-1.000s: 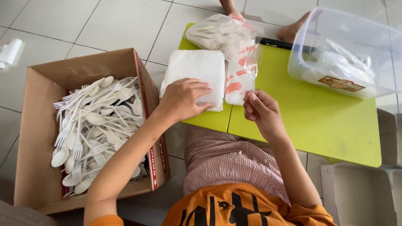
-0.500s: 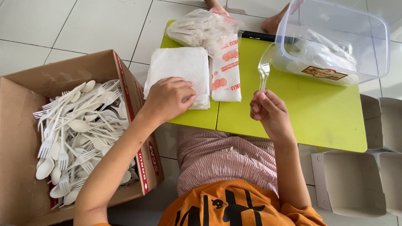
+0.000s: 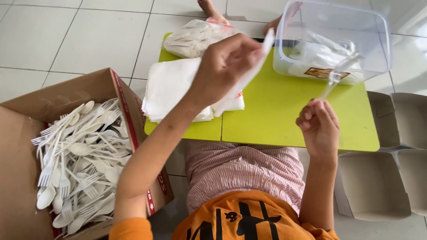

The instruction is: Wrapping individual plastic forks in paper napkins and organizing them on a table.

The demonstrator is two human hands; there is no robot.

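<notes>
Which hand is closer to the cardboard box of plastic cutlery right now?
Left. The left hand is raised over the napkin stack, just right of the cardboard box; the right hand is beyond it, across the green table.

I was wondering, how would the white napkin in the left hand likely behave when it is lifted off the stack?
The napkin probably handles floppy: it hangs bent below the left hand. It seems very light, since a fingertip pinch carries it. It may cling to the stack, where the sheets lie tightly layered.
</notes>
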